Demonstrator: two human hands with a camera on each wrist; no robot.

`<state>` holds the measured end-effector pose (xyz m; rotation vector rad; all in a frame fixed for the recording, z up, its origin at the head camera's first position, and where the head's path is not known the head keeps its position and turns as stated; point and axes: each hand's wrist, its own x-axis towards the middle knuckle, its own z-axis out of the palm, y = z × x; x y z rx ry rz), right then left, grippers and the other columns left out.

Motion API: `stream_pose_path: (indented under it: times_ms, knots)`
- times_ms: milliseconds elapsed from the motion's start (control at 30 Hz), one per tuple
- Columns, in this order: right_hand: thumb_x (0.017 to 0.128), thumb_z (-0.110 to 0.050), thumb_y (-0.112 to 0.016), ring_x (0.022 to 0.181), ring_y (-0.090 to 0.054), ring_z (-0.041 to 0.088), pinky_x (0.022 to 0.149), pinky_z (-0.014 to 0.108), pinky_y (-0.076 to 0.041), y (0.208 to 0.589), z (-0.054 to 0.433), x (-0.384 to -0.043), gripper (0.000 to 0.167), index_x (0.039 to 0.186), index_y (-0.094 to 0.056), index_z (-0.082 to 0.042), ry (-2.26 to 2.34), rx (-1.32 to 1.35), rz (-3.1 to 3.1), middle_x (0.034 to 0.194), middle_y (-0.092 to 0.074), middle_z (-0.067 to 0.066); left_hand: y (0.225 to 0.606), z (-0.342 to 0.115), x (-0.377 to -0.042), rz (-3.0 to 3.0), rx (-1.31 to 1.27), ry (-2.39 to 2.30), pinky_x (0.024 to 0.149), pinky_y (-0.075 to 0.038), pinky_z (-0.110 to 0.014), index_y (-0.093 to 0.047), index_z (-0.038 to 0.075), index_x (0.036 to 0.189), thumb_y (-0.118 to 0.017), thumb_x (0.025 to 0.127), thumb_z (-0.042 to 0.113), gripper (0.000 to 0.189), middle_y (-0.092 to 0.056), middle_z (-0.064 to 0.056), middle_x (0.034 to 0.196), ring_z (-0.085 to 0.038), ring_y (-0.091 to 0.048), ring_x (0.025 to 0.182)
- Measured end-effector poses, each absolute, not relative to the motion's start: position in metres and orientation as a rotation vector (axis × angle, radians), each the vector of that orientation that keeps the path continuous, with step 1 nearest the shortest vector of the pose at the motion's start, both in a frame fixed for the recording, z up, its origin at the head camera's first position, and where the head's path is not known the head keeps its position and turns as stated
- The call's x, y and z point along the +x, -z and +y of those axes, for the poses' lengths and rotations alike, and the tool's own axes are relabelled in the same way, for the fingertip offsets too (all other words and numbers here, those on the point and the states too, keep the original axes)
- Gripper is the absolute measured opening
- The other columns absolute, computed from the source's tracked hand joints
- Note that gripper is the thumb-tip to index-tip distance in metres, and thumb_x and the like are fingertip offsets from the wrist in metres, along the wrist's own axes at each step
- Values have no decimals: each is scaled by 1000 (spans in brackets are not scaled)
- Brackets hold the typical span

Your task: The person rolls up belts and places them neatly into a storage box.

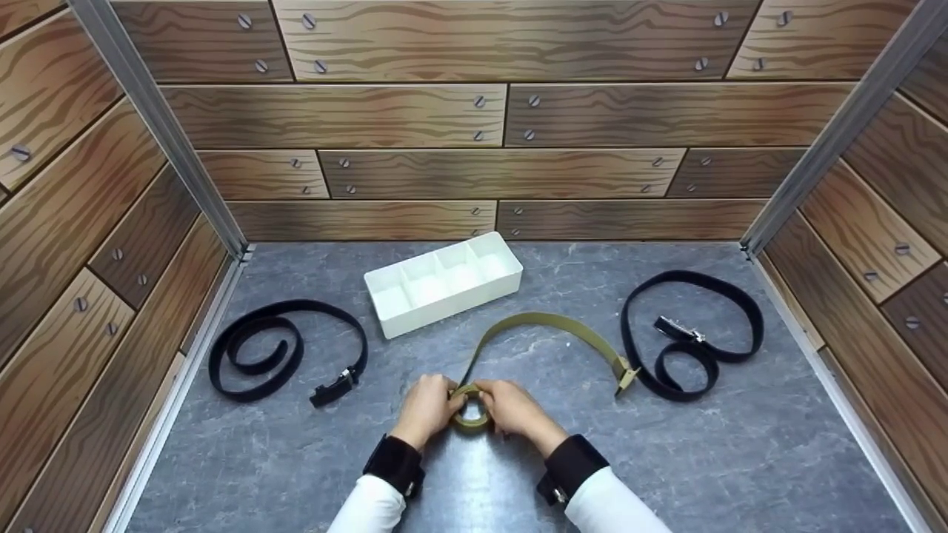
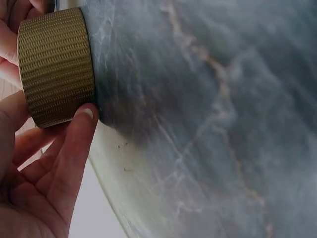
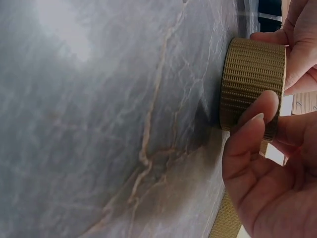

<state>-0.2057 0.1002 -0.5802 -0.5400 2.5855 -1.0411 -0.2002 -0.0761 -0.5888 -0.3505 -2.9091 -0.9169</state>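
An olive-tan webbing belt (image 1: 544, 318) stands on edge on the table, its near end wound into a round coil (image 2: 57, 69). From the coil the loose strap arcs back and to the right, ending in a brass-coloured buckle (image 1: 626, 376). My left hand (image 1: 426, 407) grips the coil's left side, fingertips low on its wall. Opposite it, my right hand (image 1: 515, 409) holds the right side with thumb and fingers, as the right wrist view shows at the woven wall (image 3: 252, 74). The coil's centre is an open ring in the head view.
A white four-compartment tray (image 1: 452, 307) stands at the back centre, angled. One black belt (image 1: 222, 355) lies loosely curled at the left. Another black belt (image 1: 755, 318) curls at the right, beside the tan belt's buckle. Wood-patterned panels (image 1: 503, 115) enclose the back and sides.
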Motion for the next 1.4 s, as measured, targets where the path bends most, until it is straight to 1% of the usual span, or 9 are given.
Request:
stream_pose_path:
  times_ms: [133, 333, 433, 633, 733, 833, 967, 1167, 1400]
  knots:
    - [101, -9, -50, 40, -55, 11, 38, 28, -46, 581, 102, -205, 34, 133, -58, 0, 1098, -515, 2560, 101, -68, 24, 587, -72, -199, -2908, -344, 837, 50, -45, -35, -59, 14, 56, -75, 80, 17, 30, -57, 2, 55, -16, -52, 50]
    - [100, -10, -53, 51, -64, 20, 46, 31, -52, 583, 106, -201, 31, 128, -60, 4, 1279, -342, 2457, 74, -66, 11, 587, -66, -198, -2883, -338, 751, 51, -47, -37, -49, 14, 52, -73, 76, 12, 33, -56, -2, 56, -23, -57, 53]
    - [100, -9, -53, 52, -65, 20, 47, 32, -52, 583, 108, -200, 30, 126, -62, 4, 1303, -319, 2440, 65, -64, 7, 586, -66, -198, -2885, -337, 771, 50, -46, -36, -49, 14, 53, -73, 77, 13, 34, -54, -1, 55, -20, -54, 51]
    - [100, -8, -52, 51, -61, 16, 47, 28, -50, 582, 108, -203, 22, 111, -69, 0, 1199, -437, 2543, 74, -65, 9, 585, -68, -201, -2936, -342, 888, 49, -44, -32, -53, 14, 53, -73, 84, 21, 38, -52, 4, 51, -14, -49, 48]
    - [101, -9, -52, 48, -57, 12, 46, 28, -46, 581, 107, -206, 19, 105, -70, -3, 1135, -473, 2584, 72, -63, 6, 585, -69, -202, -2950, -343, 896, 50, -44, -32, -54, 14, 54, -73, 85, 21, 37, -52, 5, 52, -13, -49, 49]
    - [101, -9, -52, 46, -54, 11, 44, 27, -43, 581, 106, -208, 23, 115, -69, -2, 1102, -452, 2585, 70, -62, 4, 586, -68, -203, -2925, -363, 866, 48, -41, -31, -49, 15, 52, -74, 82, 18, 38, -47, 6, 50, -13, -45, 47]
    - [100, -8, -52, 47, -54, 10, 47, 27, -44, 581, 104, -209, 29, 125, -64, 1, 1093, -462, 2589, 79, -65, 8, 586, -67, -203, -2904, -369, 828, 46, -40, -32, -43, 17, 50, -74, 78, 15, 42, -44, 6, 50, -14, -41, 46]
    - [99, -8, -53, 49, -56, 11, 50, 29, -48, 581, 105, -204, 23, 115, -67, 3, 1140, -438, 2594, 73, -62, 6, 586, -64, -202, -2919, -338, 809, 47, -45, -35, -47, 15, 53, -72, 78, 12, 36, -52, -1, 55, -18, -50, 48]
    - [99, -5, -51, 54, -64, 23, 46, 31, -51, 578, 107, -194, 22, 113, -66, 3, 1260, -266, 2464, 66, -62, 9, 587, -63, -201, -2889, -350, 793, 50, -47, -39, -51, 13, 56, -72, 77, 11, 29, -57, -4, 59, -25, -57, 52]
